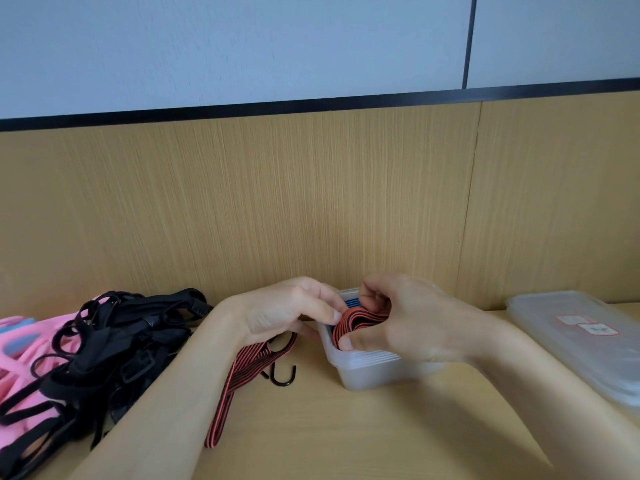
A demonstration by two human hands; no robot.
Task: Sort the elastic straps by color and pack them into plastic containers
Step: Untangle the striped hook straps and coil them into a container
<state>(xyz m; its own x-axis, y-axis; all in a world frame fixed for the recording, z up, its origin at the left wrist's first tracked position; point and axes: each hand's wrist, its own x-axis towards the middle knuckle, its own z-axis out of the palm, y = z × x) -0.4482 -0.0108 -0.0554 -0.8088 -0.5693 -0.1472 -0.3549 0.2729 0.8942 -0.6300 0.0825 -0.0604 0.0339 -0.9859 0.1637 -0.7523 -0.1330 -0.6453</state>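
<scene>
A clear plastic container stands on the wooden table near the back wall. Folded red-and-black elastic straps stick out of it, with a bit of blue strap behind them. My right hand curls over the container and pinches the red straps between thumb and fingers. My left hand pinches the same bundle at the container's left rim. Another red-and-black strap with black hooks lies on the table under my left wrist.
A heap of black straps lies at the left on top of pink ones. A stack of clear lids with a red-edged label sits at the right. The wooden wall panel stands just behind the container.
</scene>
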